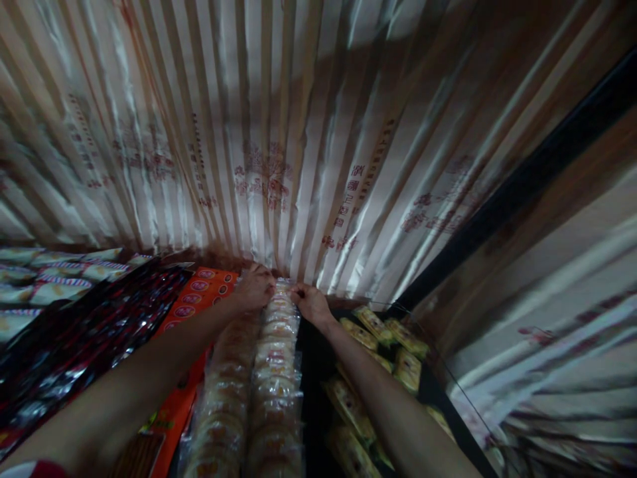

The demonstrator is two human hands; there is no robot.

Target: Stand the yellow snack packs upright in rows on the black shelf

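Note:
Two long rows of round, flat pastries in clear wrappers run away from me in the middle of the view. Both my hands are at the far end of the right-hand pastry row [275, 372]. My left hand [255, 287] is curled at the left of that end, its fingers against the wrapping. From the right, my right hand [311, 302] pinches at the edge of the same end. Dim light and blur hide exactly what the fingertips hold. The left-hand pastry row [226, 392] lies under and beside my left forearm.
Left of the rows are an orange package [199, 292], dark shiny red-and-black packets [119, 318] and white packets [60, 272]. Yellow-green packets [353, 405] lie on a dark surface at right. Pleated printed sheeting [269, 133] rises behind, with a dark bar [497, 192] slanting across.

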